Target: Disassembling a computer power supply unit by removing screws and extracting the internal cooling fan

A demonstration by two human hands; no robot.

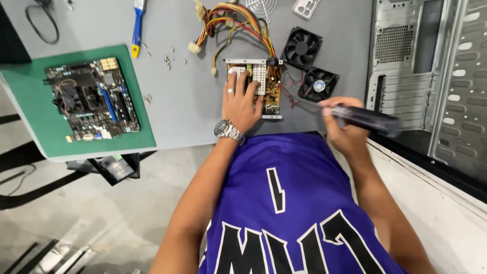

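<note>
My left hand (241,101), with a ring and a metal wristwatch, lies flat on an opened power supply unit (268,83) on the grey table (187,109), fingers spread over its perforated metal case. A bundle of coloured wires (238,23) runs from the unit toward the back. My right hand (345,127) grips a black-handled screwdriver (368,119), held level just right of the unit, its thin shaft pointing left toward the circuit board.
Two black cooling fans (309,63) lie right of the unit. A motherboard (91,99) rests on a green mat (30,122) at the left. An open computer case (431,76) stands at the right. A blue-and-yellow tool (137,28) and loose screws (166,61) lie behind.
</note>
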